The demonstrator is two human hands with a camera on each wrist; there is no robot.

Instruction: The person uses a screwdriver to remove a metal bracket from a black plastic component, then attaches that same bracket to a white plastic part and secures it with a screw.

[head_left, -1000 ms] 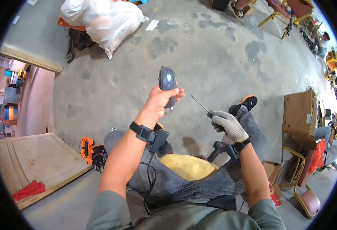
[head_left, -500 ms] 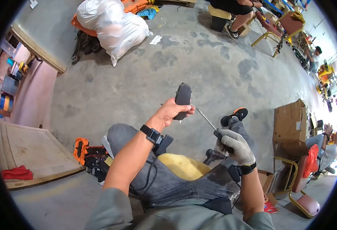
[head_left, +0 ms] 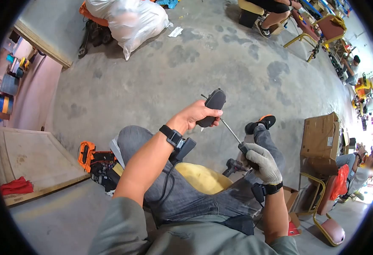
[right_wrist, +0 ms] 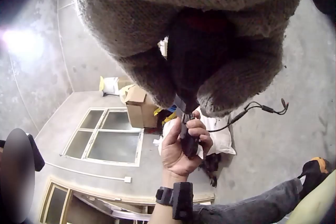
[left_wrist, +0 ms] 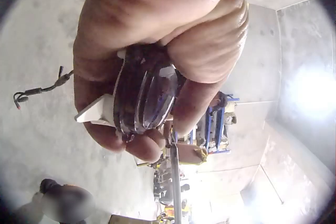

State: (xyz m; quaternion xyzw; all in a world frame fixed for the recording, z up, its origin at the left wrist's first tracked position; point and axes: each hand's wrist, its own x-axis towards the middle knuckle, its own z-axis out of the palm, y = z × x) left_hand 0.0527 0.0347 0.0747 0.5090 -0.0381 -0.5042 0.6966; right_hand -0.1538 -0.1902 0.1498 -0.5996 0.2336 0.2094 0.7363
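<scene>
A dark oval device is gripped by my bare left hand, thumb across its face. In the left wrist view the device shows a ribbed clear edge, with a white tab beside it, and my left hand wraps round it. My gloved right hand holds a screwdriver by its dark handle. The shaft points up and left, its tip at the device's lower edge near my left fingers. In the right wrist view the glove hides most of the handle. A short cable trails from the device.
A power drill lies by a yellow surface between my legs. White sacks are on the floor ahead. A cardboard box and chairs stand at the right, an orange item and wooden panel at the left.
The device has moved right and turned from its glossy face to a dark matte one, now tilted. The screwdriver has come down and right, and its tip has closed on the device's edge.
</scene>
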